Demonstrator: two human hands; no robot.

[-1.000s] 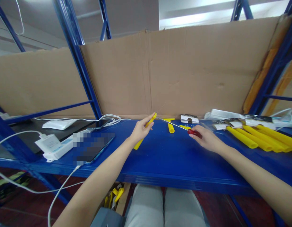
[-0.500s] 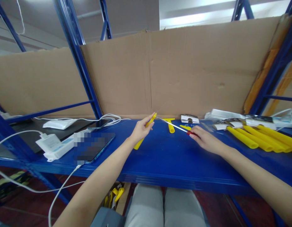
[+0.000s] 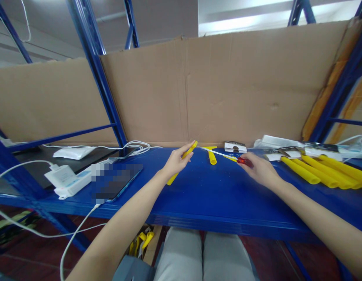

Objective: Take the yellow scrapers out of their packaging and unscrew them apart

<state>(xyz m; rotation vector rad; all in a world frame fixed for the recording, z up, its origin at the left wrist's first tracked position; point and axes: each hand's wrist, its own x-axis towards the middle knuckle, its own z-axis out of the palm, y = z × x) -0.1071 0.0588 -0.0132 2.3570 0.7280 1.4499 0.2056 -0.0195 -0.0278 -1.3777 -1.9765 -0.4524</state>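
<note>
My left hand (image 3: 175, 162) is closed around a yellow tool with a tube-like handle (image 3: 172, 179), raised over the blue shelf. Its upper end shows above my fingers; the middle is hidden in my grip. A red-handled screwdriver (image 3: 244, 161) is in my right hand (image 3: 262, 170), the long metal shaft pointing left at that upper end. Whether the tip touches it, I cannot tell. Behind the shaft lies a yellow T-shaped tool (image 3: 212, 157). Close to the screwdriver handle, a small flat yellow piece (image 3: 232, 158) is partly covered.
Several yellow tubes (image 3: 324, 171) with carded packs lie at the right. A black-and-white card (image 3: 235, 147) rests by the cardboard wall (image 3: 242, 89). On the left are a phone (image 3: 119, 183), a white power strip (image 3: 78, 185) and cables. Beneath the shelf, a box holds yellow pieces (image 3: 147, 239).
My right hand has shifted slightly right with the screwdriver, and more of its red handle shows. The yellow tool in my left hand has moved a little to the right.
</note>
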